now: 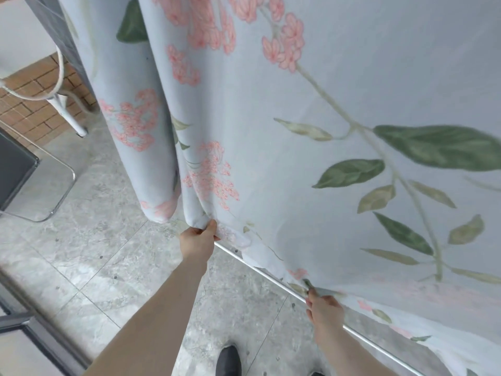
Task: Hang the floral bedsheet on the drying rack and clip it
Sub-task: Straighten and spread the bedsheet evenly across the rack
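The floral bedsheet (311, 90), pale blue with pink blossoms and green leaves, drapes across most of the view and falls in folds at the left. Its lower edge lies along a thin metal rail of the drying rack (268, 275) that runs diagonally toward the lower right. My left hand (199, 240) pinches a bunched fold of the sheet's bottom edge, just above the rail's near end. My right hand (324, 308) grips the sheet's hem further along the rail. No clip shows in view.
A white rack leg (69, 115) with a white cord stands at the upper left on a brick-patterned floor strip. A dark chair with a chrome frame (54, 191) sits at the left. Grey marble floor tiles (122, 267) lie below. My dark shoe (229, 360) shows at the bottom.
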Tool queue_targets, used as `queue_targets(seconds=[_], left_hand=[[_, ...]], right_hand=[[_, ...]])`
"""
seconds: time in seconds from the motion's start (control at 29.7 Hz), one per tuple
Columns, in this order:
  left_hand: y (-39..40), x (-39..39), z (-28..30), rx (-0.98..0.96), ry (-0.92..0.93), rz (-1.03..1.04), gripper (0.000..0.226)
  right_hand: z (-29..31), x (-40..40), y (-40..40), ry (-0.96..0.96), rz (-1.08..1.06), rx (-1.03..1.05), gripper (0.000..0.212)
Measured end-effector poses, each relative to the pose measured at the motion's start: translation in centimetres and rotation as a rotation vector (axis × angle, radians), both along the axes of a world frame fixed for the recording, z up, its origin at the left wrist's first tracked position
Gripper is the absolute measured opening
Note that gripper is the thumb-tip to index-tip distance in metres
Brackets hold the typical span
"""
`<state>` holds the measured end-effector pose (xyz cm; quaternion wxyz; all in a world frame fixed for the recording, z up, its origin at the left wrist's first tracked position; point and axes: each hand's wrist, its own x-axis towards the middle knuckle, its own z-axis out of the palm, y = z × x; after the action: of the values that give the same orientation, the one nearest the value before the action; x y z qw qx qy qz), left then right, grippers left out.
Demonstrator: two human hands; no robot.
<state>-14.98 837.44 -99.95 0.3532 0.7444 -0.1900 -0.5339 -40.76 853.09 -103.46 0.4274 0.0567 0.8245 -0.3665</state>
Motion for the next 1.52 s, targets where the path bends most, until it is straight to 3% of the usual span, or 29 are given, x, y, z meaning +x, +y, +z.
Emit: queue_targets(seconds=[0.17,0.37,0.51,0.64,0.81,0.88,0.98,1.08,1.21,1.38,1.52], left_hand=[[0.2,-0.8,-2.3,0.025,-0.020,-0.007,0.017],[0.1,-1.6,-4.6,0.067,-0.062,-0.056,0.019],[0.4,-1.7,-6.2,0.080,-0.082,-0.072,0.022],[0.4,-1.8,-7.5,0.106,-0.105,-0.081,0.028],[1.3,-1.7,-6.3,0.156,-0.053,-0.100,0.034],[2.5,-1.2,-4.5,0.190,-0.063,-0.143,0.035],[4.8,-0.6,1.1,0.179,-0.188,-0.308,0.061],[5.6,0.1,5.8,-0.026,-0.280,-0.386,0.058],[4.7,1.9,15.2,-0.283,-0.397,-0.388,0.052],[6.5,0.3,24.0,-0.461,-0.481,-0.702,0.059],[7.1,-2.1,29.8,-0.500,-0.468,-0.726,0.057]], right_hand=[[-2.4,-0.7,0.8,0.039,0.049,0.051,0.026],[-4.8,-2.0,-0.2,0.136,0.167,0.168,0.046],[-6.8,-2.6,-0.3,0.156,0.244,0.232,0.048],[-8.0,-3.6,-0.2,0.072,0.202,0.207,0.037],[-4.7,-3.5,0.3,-0.155,0.120,0.144,0.021],[-2.1,-3.4,0.9,-0.218,0.128,0.122,0.030],[2.7,-3.1,1.7,-0.176,0.255,0.107,0.043],[6.8,-2.9,1.8,-0.074,0.329,0.034,0.052],[14.6,-2.7,2.7,0.006,0.383,-0.146,0.048],[21.5,-2.7,5.9,0.124,0.419,-0.199,0.055],[25.4,-2.7,10.0,0.135,0.451,-0.183,0.056]])
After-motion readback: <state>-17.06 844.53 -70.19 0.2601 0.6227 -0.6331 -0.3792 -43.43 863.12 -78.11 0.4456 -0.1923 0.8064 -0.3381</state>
